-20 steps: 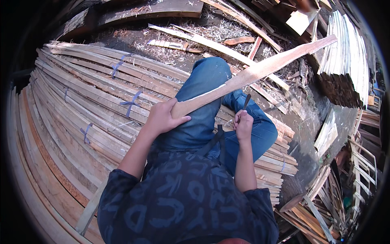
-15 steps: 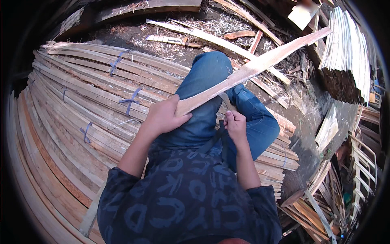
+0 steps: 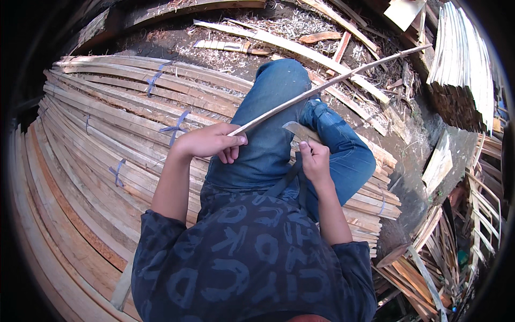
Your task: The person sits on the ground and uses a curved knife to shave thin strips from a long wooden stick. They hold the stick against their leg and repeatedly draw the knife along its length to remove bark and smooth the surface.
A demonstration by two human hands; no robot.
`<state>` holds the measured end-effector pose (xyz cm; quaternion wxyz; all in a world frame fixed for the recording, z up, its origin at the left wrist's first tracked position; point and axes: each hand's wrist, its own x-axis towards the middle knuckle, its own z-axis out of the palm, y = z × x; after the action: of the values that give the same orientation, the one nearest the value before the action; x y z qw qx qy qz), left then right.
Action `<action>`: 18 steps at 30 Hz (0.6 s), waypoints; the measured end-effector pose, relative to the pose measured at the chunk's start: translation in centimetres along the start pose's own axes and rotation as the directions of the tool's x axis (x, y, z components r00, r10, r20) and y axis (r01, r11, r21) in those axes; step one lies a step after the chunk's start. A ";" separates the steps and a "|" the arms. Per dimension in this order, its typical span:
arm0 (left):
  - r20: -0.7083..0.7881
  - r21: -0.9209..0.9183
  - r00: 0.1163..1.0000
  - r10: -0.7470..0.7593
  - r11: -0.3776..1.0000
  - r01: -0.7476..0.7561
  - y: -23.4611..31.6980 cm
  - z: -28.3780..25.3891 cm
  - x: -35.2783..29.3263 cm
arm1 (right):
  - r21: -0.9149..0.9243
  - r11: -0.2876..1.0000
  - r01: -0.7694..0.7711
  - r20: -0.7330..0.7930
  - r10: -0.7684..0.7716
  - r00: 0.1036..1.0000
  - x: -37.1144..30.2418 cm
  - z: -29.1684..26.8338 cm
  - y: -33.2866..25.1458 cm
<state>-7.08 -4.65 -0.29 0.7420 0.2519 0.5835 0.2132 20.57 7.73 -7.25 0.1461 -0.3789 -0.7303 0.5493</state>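
Observation:
My left hand (image 3: 212, 142) is closed round the near end of a long, thin wooden slat (image 3: 327, 86). The slat slants up to the right over my jeans, its narrow edge turned toward me, and its far end reaches near the pale stack at the upper right. Below the slat, my right hand (image 3: 316, 162) grips a knife (image 3: 298, 130) with the thumb uppermost. Its short, broad blade points up and left, apart from the slat. The handle is mostly hidden in the fingers.
Bundled wooden slats (image 3: 118, 134), tied with blue strips (image 3: 174, 129), lie left of and under me. A stack of pale thin boards (image 3: 464, 70) stands at upper right. Shavings (image 3: 289, 27) and loose strips cover the ground ahead. Offcuts (image 3: 413, 284) pile up at lower right.
My left hand has rolled the slat from its broad face onto its narrow edge and shifted slightly left. The knife blade has tilted and now shows more of its side.

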 end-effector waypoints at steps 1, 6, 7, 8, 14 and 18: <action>0.049 -0.029 0.999 -0.017 0.999 0.018 0.1 -0.4 0.1 | 0.000 1.000 -0.004 -0.003 0.004 1.000 0.1 0.1 -0.4; 0.187 -0.148 0.982 -0.008 0.988 0.037 0.4 -0.1 0.8 | -0.148 0.988 -0.034 -0.002 0.034 0.999 0.9 1.1 -0.8; 0.180 -0.155 0.984 -0.004 0.987 0.033 0.3 0.3 0.9 | -0.179 0.983 -0.043 0.009 0.045 0.999 1.2 1.2 -1.5; 0.172 -0.162 0.985 0.001 0.986 0.028 0.1 0.7 1.0 | -0.212 0.976 -0.051 0.021 0.057 0.998 1.5 1.3 -2.2; 0.064 -0.200 0.991 0.114 0.975 -0.099 -1.3 2.0 1.8 | -0.354 0.934 0.051 0.039 -0.040 0.998 2.1 2.3 -4.1; 0.003 -0.178 0.994 0.112 0.978 -0.110 -1.0 2.9 1.7 | -0.469 0.878 0.093 0.010 -0.100 0.995 2.2 2.6 -4.5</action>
<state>-3.80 -4.78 -1.69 0.7522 0.2181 0.5425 0.3039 15.72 7.02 -4.53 0.0828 -0.3702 -0.8583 0.3456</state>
